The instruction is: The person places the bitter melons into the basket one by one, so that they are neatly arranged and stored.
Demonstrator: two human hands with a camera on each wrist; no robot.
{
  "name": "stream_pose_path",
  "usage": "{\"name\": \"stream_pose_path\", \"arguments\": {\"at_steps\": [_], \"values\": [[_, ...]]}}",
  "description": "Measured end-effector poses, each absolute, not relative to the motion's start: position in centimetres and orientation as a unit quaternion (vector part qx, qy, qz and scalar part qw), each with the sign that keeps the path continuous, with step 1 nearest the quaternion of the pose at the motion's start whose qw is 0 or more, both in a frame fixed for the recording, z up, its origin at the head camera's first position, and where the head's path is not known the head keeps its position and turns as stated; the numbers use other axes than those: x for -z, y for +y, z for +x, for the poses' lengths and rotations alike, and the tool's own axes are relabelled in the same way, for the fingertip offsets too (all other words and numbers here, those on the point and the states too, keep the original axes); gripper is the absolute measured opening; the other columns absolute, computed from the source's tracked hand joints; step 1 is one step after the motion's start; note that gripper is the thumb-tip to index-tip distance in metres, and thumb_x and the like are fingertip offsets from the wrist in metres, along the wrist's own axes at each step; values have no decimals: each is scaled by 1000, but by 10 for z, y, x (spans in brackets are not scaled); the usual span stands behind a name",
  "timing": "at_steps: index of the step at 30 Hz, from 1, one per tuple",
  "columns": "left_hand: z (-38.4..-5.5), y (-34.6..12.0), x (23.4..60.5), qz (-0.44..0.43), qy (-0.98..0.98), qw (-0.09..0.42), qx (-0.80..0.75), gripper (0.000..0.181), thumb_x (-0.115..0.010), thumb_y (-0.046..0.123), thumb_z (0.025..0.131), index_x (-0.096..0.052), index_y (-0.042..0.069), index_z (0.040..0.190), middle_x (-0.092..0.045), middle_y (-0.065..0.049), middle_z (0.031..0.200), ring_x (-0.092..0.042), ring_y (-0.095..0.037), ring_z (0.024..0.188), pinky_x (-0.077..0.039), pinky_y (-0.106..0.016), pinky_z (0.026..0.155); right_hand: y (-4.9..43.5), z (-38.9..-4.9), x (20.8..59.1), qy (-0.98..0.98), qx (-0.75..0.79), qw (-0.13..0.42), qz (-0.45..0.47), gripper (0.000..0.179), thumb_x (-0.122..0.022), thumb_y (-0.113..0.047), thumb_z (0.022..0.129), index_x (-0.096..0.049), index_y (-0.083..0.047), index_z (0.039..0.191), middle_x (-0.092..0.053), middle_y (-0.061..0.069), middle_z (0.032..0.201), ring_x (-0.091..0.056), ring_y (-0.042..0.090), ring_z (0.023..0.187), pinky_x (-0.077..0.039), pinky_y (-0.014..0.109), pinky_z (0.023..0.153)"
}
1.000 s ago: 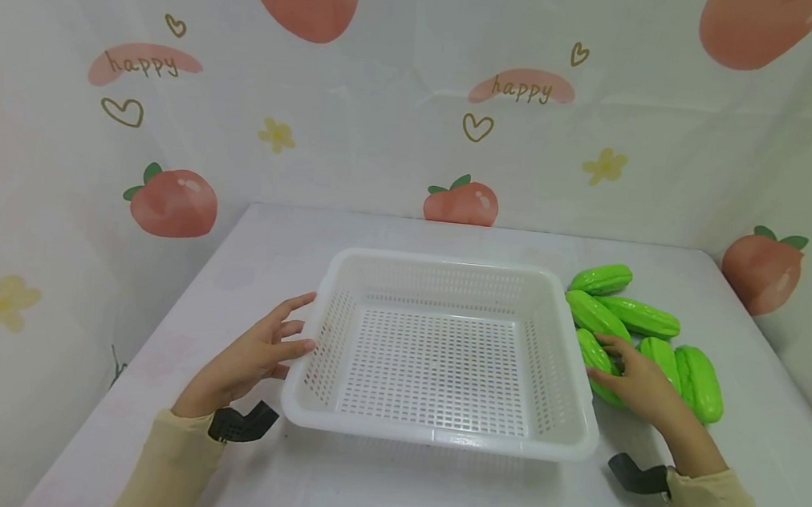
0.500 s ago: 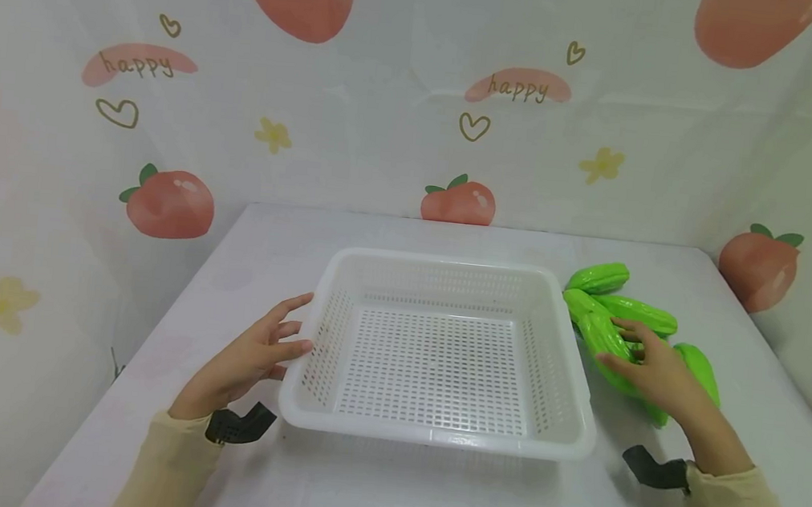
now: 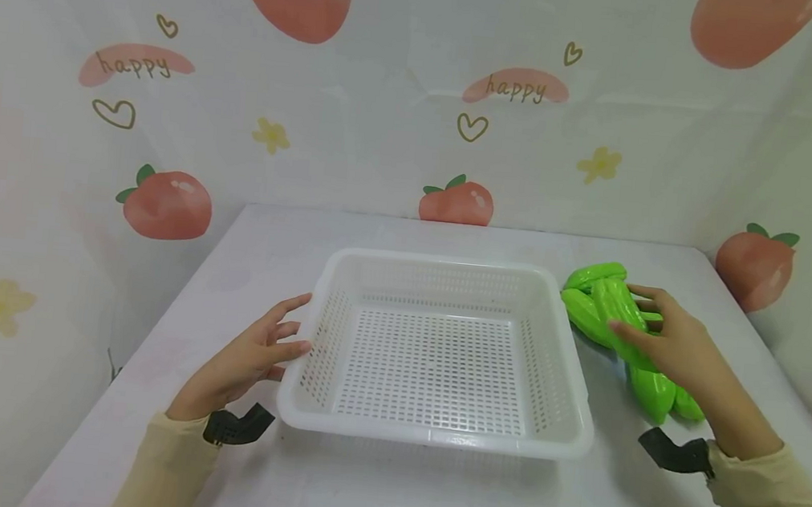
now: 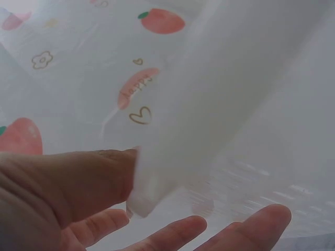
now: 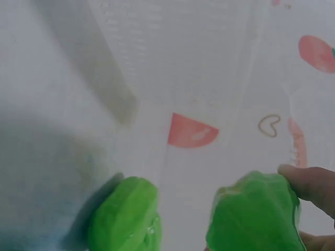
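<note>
My right hand [image 3: 682, 334] pinches a shiny green ridged gourd [image 3: 621, 321] between thumb and fingers, over the other gourds at the table's right. In the right wrist view the held gourd [image 5: 254, 214] shows its lobed end beside my thumb, and another gourd [image 5: 125, 214] lies to its left. My left hand [image 3: 244, 360] rests at the left rim of a white perforated plastic basket [image 3: 433, 435], fingers spread and fairly straight. The left wrist view shows my thumb [image 4: 99, 178] right at the rim's edge and fingertips below it.
Several more gourds lie right of the basket: one at the back [image 3: 585, 279], one against the basket side [image 3: 582, 316], one in front [image 3: 650, 396]. The white-covered table [image 3: 414, 496] meets a printed cloth backdrop [image 3: 367, 121] at its back and sides.
My right hand has carried its gourd from beside the basket's right side back and slightly right, over the rear gourds. The left hand and basket have stayed in place.
</note>
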State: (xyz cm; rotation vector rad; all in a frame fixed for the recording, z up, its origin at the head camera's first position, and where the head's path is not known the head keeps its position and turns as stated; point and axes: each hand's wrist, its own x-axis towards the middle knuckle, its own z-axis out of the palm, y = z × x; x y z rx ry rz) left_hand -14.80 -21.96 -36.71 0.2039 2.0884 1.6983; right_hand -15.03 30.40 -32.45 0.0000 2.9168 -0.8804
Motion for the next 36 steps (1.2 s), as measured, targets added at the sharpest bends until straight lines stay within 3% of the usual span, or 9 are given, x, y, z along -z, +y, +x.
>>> {"name": "stream_pose_path", "arguments": {"at_steps": [6,23,30,36], "values": [[-147,-220,366,77,751,221,-618,79,-63,16,94,-13,27,154,-44,-22,140,-64,-31,105,-57,-49,79,295,-156,308,952,302,50,2,88,-54,-56,92,-14,-8,155,-29,34,149,-36,59,126,-40,69,92],[-147,-219,367,73,750,221,-619,80,-63,16,94,-12,27,154,-43,-22,142,-64,-30,105,-57,-49,81,245,-172,283,923,375,76,-50,83,-60,-52,90,-21,-15,154,-36,28,147,-40,50,132,-39,63,101],[-148,-220,367,73,750,220,-619,80,-63,16,94,-12,27,154,-43,-22,142,-64,-30,105,-56,-49,81,224,-182,280,890,440,94,-77,77,-65,-41,91,-22,-25,154,-44,25,142,-48,40,127,-45,50,98],[-148,-219,366,72,752,220,-617,81,-64,17,94,-12,27,154,-43,-22,143,-63,-31,106,-56,-49,82,204,-189,280,850,501,127,-101,77,-69,-30,90,-24,-30,153,-45,24,136,-57,33,115,-47,50,99]]}}
